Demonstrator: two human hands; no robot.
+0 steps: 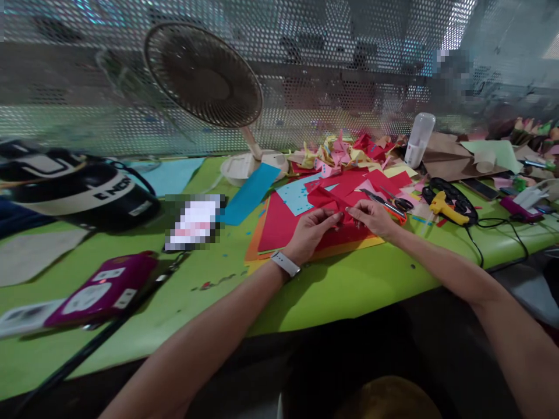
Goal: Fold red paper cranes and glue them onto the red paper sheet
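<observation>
My left hand [311, 231], with a white watch band on its wrist, and my right hand [371, 216] meet over a stack of red paper sheets [283, 227] on the green table [340, 285]. Both pinch a small folded piece of red paper [334, 201] between fingers and thumbs. The piece is held just above the stack. Behind it lie a light blue sheet [294, 195] and more red scraps.
Scissors with orange handles [391, 205] and a yellow glue gun [445, 208] lie right of my hands. A heap of folded paper shapes [345, 151], a white bottle [419, 139] and a desk fan [205, 78] stand behind. A helmet [74, 183] and a magenta power strip [102, 289] sit left.
</observation>
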